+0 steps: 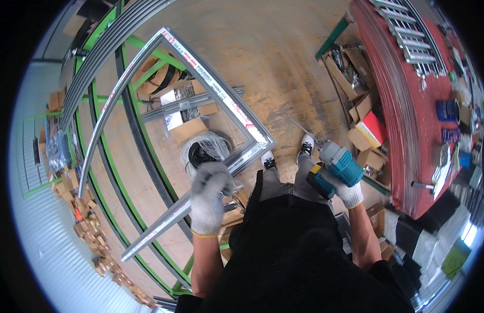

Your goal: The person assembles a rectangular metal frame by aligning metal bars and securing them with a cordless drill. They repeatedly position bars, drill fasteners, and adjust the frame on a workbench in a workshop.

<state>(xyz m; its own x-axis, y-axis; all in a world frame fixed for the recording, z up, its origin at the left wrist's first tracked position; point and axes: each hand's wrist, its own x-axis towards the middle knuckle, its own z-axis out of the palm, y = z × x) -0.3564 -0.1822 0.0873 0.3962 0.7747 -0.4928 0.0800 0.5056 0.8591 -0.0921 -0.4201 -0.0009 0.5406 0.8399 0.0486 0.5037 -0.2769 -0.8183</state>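
Observation:
My left hand (210,195), in a grey work glove, grips the near rail of a grey aluminium frame (221,99) that lies on a green metal stand (143,130). The frame's near corner sits just in front of my feet. My right hand (348,192), in a white glove, holds a teal cordless drill (335,164) with a long thin bit pointing up and left toward that corner, apart from the frame.
A red workbench (403,120) on the right carries metal profiles, blue boxes and small parts. Cardboard boxes (364,120) stand beside it on the concrete floor. Under the frame lie boxes and a plastic-wrapped black coil (205,151). Small boxes line the left wall.

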